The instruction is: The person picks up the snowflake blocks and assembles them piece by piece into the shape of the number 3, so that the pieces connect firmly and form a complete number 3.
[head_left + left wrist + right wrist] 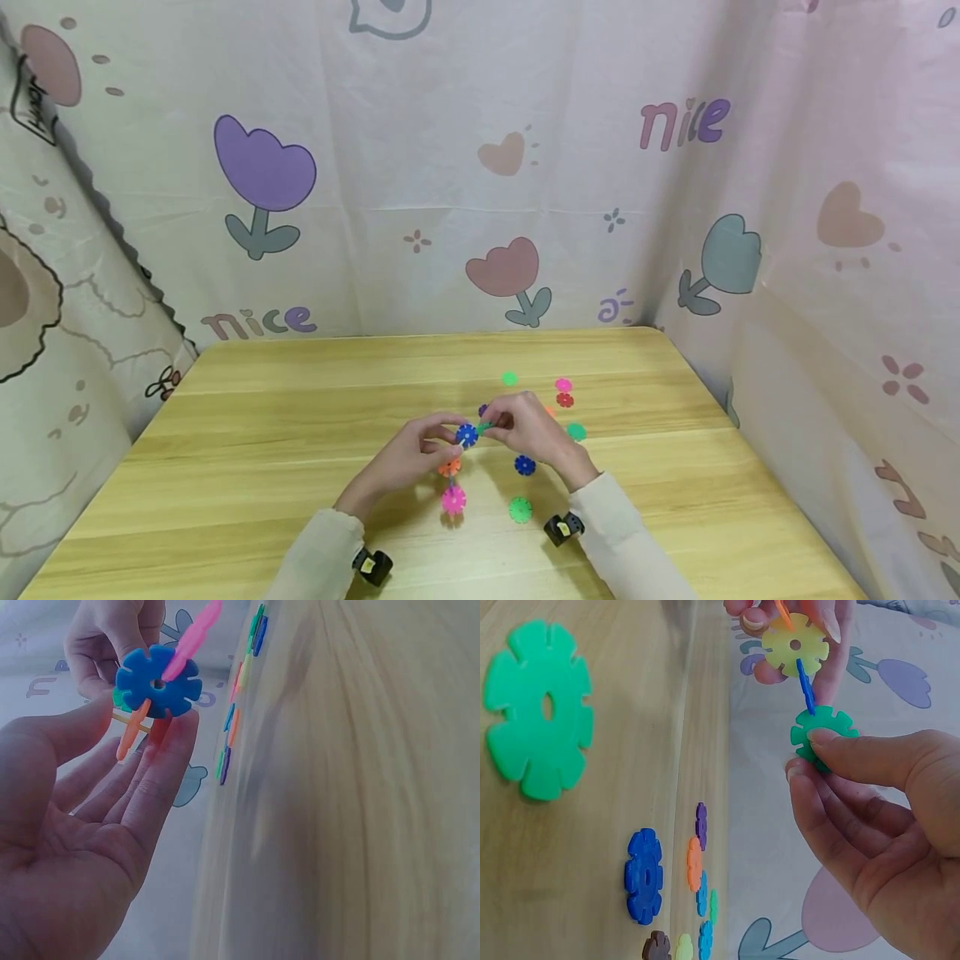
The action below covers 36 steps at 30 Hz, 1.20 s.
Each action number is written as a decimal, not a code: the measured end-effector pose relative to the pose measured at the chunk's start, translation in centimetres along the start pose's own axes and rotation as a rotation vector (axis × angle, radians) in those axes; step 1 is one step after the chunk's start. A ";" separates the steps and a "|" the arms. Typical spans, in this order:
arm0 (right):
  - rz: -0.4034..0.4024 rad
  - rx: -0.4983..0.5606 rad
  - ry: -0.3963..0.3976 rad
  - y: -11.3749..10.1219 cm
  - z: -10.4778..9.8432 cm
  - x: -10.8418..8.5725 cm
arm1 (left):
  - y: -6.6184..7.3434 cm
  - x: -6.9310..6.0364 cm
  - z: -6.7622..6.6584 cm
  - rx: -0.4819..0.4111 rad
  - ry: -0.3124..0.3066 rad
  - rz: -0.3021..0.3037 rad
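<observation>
A person's two hands work a string of notched plastic discs above a wooden desk (300, 417). The left hand (401, 454) holds a yellow disc (780, 656) by its edges, thumb and fingers slightly parted around it. The right hand (532, 425) pinches a green disc (826, 718) tightly between thumb and fingers. Between the two sets of fingers, a blue disc (805, 686) seen edge-on in the right wrist view links the yellow to the green. Below the left fingers hang an orange disc (450, 468), a second blue disc (141, 679) and a pink disc (453, 500). Loose on the desk, a dark blue disc (525, 465) and a bright green disc (521, 510) lie on the near side of the right fingers. Beyond those fingers are a light green disc (510, 378), a second pink disc (563, 385) and a red disc (565, 400).
</observation>
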State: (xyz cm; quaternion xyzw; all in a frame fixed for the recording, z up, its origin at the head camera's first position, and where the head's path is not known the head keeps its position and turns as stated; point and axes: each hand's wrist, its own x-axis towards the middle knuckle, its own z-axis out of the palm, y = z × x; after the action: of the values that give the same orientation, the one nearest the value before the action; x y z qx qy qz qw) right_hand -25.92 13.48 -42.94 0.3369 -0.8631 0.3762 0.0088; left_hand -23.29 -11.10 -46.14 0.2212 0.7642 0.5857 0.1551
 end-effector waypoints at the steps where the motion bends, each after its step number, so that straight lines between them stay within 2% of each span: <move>1: -0.007 0.000 0.001 0.0 0.0 0.0 | 0.0 0.0 0.0 0.000 -0.001 0.000; 7: -0.031 -0.012 0.016 -0.2 0.2 0.1 | -0.1 0.0 -0.1 0.015 0.005 0.003; 12: -0.042 -0.036 0.031 -0.4 0.5 0.1 | -0.3 0.0 0.0 0.062 0.035 0.010; 20: -0.075 -0.067 0.056 -0.6 0.8 0.0 | -0.2 0.1 0.3 0.090 0.065 0.017; 24: -0.094 -0.070 0.059 -0.4 0.8 0.2 | 0.0 0.0 0.2 0.041 0.058 -0.009; 27: -0.092 -0.041 0.044 -0.3 0.8 0.3 | 0.2 -0.1 0.0 -0.004 0.040 -0.036; 31: -0.073 0.017 -0.006 -0.5 0.7 0.3 | 0.2 -0.1 0.1 0.026 0.036 -0.038; 36: -0.057 0.058 -0.038 -0.6 0.7 0.2 | 0.1 0.0 0.2 0.020 0.044 -0.027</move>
State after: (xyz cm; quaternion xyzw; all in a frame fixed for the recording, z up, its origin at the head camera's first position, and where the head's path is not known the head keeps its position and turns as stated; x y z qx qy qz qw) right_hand -25.54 12.60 -42.97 0.3683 -0.8420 0.3942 -0.0067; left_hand -23.14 -10.89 -46.12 0.1996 0.7762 0.5805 0.1439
